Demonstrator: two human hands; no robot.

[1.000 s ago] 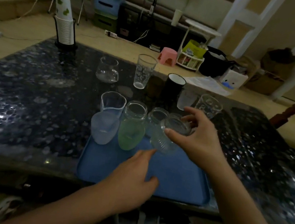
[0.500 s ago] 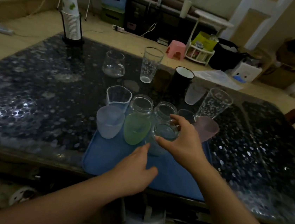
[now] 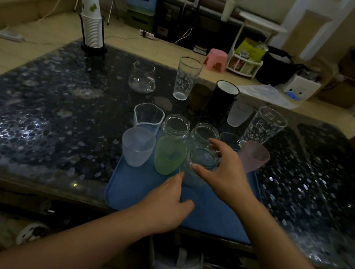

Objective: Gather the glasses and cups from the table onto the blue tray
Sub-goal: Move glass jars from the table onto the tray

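Gripping the glass jar [image 3: 199,165] by its rim, the right hand [image 3: 223,172] held it on the blue tray [image 3: 134,191]; the left hand [image 3: 164,205] lay relaxed, holding nothing, just beside.

The flat plastic tray [image 3: 125,191] at lower centre was blue. On it stood a frosted green cup [image 3: 169,155], a frosted pink cup [image 3: 255,157] and a frosted pale-blue cup [image 3: 137,146]. The tabletop [image 3: 41,118] was black with a silvery pebble pattern. Centre right, a clear tall glass [image 3: 263,127] had white cartoon-cat prints.
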